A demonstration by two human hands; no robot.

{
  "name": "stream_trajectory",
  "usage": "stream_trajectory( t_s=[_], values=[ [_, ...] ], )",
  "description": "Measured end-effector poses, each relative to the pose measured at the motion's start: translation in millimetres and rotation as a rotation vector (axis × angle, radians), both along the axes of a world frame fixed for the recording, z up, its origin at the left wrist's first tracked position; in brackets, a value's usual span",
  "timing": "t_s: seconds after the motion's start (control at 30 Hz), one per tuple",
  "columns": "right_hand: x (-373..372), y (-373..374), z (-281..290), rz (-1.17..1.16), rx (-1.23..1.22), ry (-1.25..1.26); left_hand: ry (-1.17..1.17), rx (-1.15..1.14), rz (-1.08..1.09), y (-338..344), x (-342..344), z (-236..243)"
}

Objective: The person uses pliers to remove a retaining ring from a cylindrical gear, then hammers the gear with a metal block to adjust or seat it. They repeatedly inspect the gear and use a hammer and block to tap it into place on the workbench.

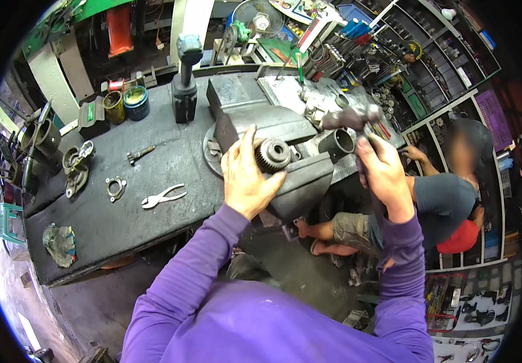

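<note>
On top of the dark bench vise [304,184], a toothed metal gear [272,155] with a round hole in its middle faces up. My left hand [244,175] grips the gear from the near left side, thumb and fingers around its teeth. Closed around a hammer [351,119], my right hand [383,166] is raised to the right of the vise. The hammer's head is blurred and apart from the gear. Beneath it lies a dark metal cylinder [338,144], its open end toward the right.
Pliers [164,196], a ring flange [115,188], a crumpled rag [59,245] and a cordless power tool [184,78] are on the bench [100,224]. Cans [135,103] stand at the back. Another person [445,199] sits low at right beside shelves [436,66].
</note>
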State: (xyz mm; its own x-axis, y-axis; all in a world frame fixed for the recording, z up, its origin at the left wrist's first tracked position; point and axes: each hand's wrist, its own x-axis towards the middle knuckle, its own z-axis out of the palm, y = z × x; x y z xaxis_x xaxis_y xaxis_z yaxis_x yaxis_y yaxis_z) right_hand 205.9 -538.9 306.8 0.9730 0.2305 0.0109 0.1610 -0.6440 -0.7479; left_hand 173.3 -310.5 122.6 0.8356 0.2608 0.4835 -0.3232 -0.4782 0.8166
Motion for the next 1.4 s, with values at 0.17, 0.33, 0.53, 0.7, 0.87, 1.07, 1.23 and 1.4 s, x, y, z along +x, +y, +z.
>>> stream_trajectory(
  t_s=[0.17, 0.33, 0.53, 0.7, 0.87, 1.07, 1.23, 1.4],
  values=[
    [49.7, -81.7, -73.9, -0.147, 0.266, 0.187, 0.009, 0.008, 0.021, -3.7, -1.1, 3.6],
    [115.5, -95.7, -207.6, -0.081, 0.203, 0.307, 0.046, 0.005, -0.026, -4.3, 6.3, 12.0],
    [202.6, -49.6, -266.1, 0.067, -0.306, -0.022, 0.176, 0.255, -0.019, -2.3, 6.7, 50.0],
    [263.6, -4.9, -299.2, 0.137, -0.418, -0.207, 0.303, 0.34, -0.079, 1.9, 9.3, 84.3],
    [269.1, 0.3, -316.5, 0.116, -0.376, -0.349, 0.298, 0.37, -0.08, 4.8, 13.0, 96.7],
    [230.6, -42.5, -300.8, 0.085, -0.08, -0.451, 0.091, -0.513, -0.036, 2.7, -16.3, 105.3],
    [159.5, -90.0, -287.1, 0.102, 0.056, -0.323, -0.034, -0.841, -0.029, 18.7, -54.0, 86.7],
    [91.5, -118.5, -293.4, 0.078, 0.062, -0.286, -0.016, -0.747, 0.134, 34.5, -89.9, 54.3]
  ],
)
